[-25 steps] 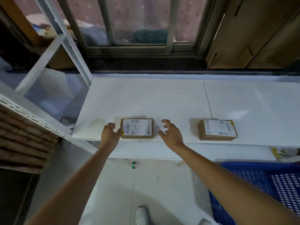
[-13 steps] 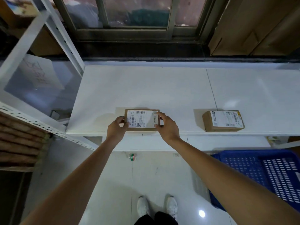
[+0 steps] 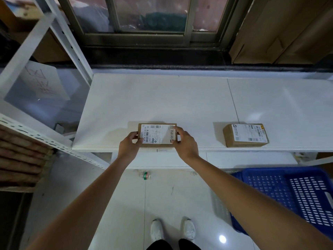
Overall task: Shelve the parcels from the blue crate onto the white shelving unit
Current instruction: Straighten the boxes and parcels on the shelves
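I see both hands on one cardboard parcel that lies flat at the front edge of the white shelf. My left hand grips its left end, fingers curled over the top edge and thumb at the near side. My right hand clasps the right end, with fingertips resting on the white shipping label that covers most of the parcel's top face (barcodes and print are there, but too small for me to read reliably). The parcel looks to be sitting on the shelf surface, though I cannot tell for sure whether it is fully set down or held a touch above it.

A second parcel, also brown cardboard with a white label on top, lies well apart to the right on the same shelf, near the front edge, turned slightly askew.

Below and to the right, the blue crate stands on the tiled floor; I can see only its perforated walls, not what is inside. A small bottle lies on the floor under the shelf's edge. My white shoes show at the bottom. Behind the shelf is a dark-framed window.
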### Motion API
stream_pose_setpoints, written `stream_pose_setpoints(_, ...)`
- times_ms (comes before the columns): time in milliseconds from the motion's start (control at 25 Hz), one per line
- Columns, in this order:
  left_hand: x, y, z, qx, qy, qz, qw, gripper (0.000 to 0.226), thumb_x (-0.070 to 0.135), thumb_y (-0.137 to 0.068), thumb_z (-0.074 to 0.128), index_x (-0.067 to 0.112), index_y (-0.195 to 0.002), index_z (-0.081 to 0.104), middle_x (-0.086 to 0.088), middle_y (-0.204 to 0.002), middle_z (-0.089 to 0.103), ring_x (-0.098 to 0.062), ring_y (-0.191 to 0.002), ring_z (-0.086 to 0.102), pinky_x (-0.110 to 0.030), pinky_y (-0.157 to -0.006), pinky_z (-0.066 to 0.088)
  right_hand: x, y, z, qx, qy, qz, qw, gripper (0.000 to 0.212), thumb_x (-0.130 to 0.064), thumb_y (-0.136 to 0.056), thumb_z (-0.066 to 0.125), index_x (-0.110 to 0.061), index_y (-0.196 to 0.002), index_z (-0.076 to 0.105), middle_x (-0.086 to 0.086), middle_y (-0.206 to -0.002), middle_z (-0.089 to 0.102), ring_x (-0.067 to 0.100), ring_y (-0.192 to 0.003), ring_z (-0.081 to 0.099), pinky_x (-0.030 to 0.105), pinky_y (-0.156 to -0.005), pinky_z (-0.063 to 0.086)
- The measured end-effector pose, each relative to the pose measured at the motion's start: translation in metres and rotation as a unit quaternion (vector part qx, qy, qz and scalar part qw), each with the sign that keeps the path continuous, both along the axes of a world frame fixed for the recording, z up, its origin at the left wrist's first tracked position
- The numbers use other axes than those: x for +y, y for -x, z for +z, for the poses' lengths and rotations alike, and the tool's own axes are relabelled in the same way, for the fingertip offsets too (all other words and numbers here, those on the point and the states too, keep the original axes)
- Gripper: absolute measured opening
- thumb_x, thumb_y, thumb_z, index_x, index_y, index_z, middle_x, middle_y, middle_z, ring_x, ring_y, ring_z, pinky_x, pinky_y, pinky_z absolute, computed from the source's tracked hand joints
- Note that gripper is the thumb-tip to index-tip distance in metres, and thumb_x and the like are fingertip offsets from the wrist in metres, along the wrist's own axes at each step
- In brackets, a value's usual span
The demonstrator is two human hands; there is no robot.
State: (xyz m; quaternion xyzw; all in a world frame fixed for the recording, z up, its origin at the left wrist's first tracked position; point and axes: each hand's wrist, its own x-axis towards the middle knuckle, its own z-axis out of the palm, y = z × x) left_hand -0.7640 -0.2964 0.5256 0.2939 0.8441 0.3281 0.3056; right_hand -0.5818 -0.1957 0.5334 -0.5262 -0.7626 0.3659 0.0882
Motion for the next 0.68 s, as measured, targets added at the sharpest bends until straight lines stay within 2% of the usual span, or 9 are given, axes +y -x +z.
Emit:
stream_pose_setpoints(280,0.0010,-0.0007,-0.0004,-0.002,0.000,0.007,1.000,0.034,0.024,-0.095,0.055,0.016,-0.128,0.057,-0.001,-0.123,0.066,-0.023,-0.112,0.058,-0.023,-0.077,0.036,0.0014,0.0001,-0.0025,-0.004,-0.004,0.003,1.000,0.057,-0.016,-0.092,0.055,-0.033,-0.143,0.040,0.001,-0.129,0.059,0.024,-0.099,0.063,0.031,-0.074,0.050)
stream_pose_setpoints(360,0.0007,-0.0006,-0.0020,-0.004,0.001,0.008,1.000,0.033,0.024,-0.095,0.055,0.017,-0.127,0.057,-0.001,-0.123,0.066,-0.023,-0.112,0.058,-0.023,-0.078,0.036,0.0017,0.0007,-0.0037,-0.005,-0.002,0.005,1.000,0.057,-0.016,-0.092,0.055,-0.033,-0.143,0.040,0.002,-0.129,0.059,0.025,-0.098,0.064,0.033,-0.075,0.052)
stream_pose_setpoints(520,0.0003,0.0011,-0.0026,-0.004,0.002,0.007,1.000,0.033,0.025,-0.095,0.055,0.018,-0.127,0.057,0.000,-0.123,0.067,-0.023,-0.112,0.059,-0.024,-0.079,0.037,0.0047,0.0013,-0.0019,-0.010,-0.007,0.009,1.000,0.057,-0.016,-0.092,0.054,-0.032,-0.144,0.039,0.002,-0.130,0.059,0.025,-0.106,0.061,0.035,-0.078,0.052)
stream_pose_setpoints(680,0.0010,0.0005,-0.0021,-0.003,0.004,-0.004,1.000,0.036,0.026,-0.094,0.055,0.016,-0.130,0.056,0.000,-0.124,0.066,-0.023,-0.114,0.059,-0.025,-0.079,0.037,0.0017,0.0021,0.0005,-0.016,-0.010,0.016,1.000,0.057,-0.017,-0.092,0.054,-0.032,-0.144,0.039,0.004,-0.129,0.058,0.025,-0.105,0.062,0.036,-0.079,0.054)
